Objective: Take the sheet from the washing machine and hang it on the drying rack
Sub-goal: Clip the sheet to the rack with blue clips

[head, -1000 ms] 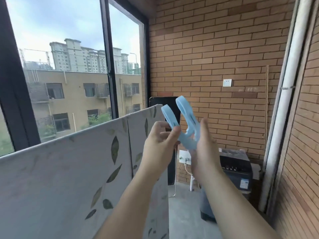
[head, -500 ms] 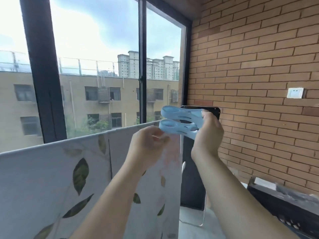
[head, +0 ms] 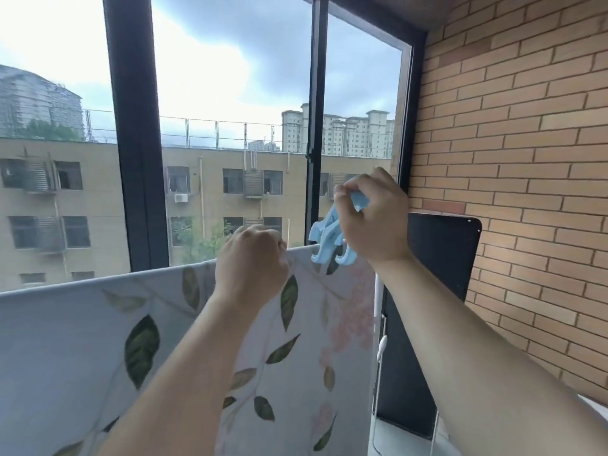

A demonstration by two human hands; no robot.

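Both our arms are stretched forward and up. Our left hand (head: 251, 268) is balled, back of the hand toward us, fingers curled over the top edge of the sheet (head: 82, 340), which hangs spread out in front of the window (head: 230, 126). Just to the right, our right hand (head: 371, 218) is raised a little higher, wrist bent, fingers and thumb squeezing the upper end of a blue clip (head: 329, 245). Its hooked lower end points down, right at the sheet's top edge.
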